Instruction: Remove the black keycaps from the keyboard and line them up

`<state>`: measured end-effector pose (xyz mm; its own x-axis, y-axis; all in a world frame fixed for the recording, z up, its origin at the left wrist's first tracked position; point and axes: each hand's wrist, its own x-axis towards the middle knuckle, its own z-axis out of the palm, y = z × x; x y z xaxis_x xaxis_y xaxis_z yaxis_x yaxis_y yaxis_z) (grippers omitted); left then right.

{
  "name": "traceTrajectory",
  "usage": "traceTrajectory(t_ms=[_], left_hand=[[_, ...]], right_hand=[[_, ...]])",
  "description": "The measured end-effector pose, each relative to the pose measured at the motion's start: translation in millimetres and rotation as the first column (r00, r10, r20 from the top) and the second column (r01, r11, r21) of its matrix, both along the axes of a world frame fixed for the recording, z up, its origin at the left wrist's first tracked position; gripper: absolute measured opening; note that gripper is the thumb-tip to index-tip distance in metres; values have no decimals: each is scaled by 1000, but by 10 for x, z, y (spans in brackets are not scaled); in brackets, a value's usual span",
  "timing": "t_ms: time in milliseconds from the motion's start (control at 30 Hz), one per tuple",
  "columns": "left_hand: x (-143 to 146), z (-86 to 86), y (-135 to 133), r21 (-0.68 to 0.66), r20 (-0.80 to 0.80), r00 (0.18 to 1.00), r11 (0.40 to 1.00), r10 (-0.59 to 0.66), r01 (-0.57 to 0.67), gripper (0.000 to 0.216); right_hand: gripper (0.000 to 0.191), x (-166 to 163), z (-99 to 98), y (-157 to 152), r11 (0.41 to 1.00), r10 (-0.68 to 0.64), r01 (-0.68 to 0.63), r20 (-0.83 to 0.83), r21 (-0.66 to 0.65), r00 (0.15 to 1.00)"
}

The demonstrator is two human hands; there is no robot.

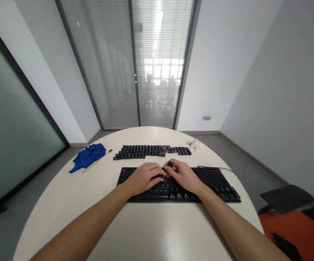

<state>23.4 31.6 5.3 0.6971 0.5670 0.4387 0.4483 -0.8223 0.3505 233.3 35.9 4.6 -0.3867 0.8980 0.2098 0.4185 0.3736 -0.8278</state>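
A black keyboard [216, 183] lies on the round white table [146, 224] in front of me. My left hand [143, 177] rests palm down on its left half, fingers curled over the keys. Beside it, my right hand [184, 175] is over the middle of the keyboard and pinches a small black keycap [170, 164] between thumb and fingers. Behind the keyboard, several loose black keycaps [151, 151] are laid out in rows.
A crumpled blue cloth [88, 156] lies at the table's left, with a thin stick-like tool [97, 162] beside it. A crumpled white wipe [195, 144] sits at the back right. The keyboard's cable [222, 168] runs off right. An orange chair [295, 224] stands at lower right.
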Motion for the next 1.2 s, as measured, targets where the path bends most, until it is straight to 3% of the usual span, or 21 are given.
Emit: traceTrajectory(t_ms=[267, 400, 500, 667, 800, 900, 1200], left_hand=[[-73, 295, 112, 86, 189, 964, 975, 187, -206, 13], [-116, 498, 194, 111, 206, 927, 933, 314, -341, 14], [-100, 554, 302, 99, 218, 887, 895, 406, -434, 13], [-26, 366, 522, 24, 213, 837, 854, 503, -519, 13], [-9, 94, 595, 168, 70, 818, 802, 570, -573, 14], [-22, -44, 595, 183, 21, 825, 809, 565, -558, 13], [-75, -159, 630, 201, -39, 813, 802, 580, -563, 13]], right_hand=[[36, 59, -10, 53, 1000, 2, -2, 16, -1, 1000], [34, 70, -8, 61, 1000, 7, -7, 29, 8, 1000], [33, 70, -6, 60, 1000, 12, -12, 38, 10, 999], [34, 74, -5, 54, 1000, 6, -6, 45, 16, 999], [34, 80, -3, 50, 1000, 6, -6, 38, 8, 999], [34, 81, 2, 46, 1000, 2, -2, 32, 0, 999], [33, 81, 5, 32, 1000, 8, -7, 37, -8, 999]])
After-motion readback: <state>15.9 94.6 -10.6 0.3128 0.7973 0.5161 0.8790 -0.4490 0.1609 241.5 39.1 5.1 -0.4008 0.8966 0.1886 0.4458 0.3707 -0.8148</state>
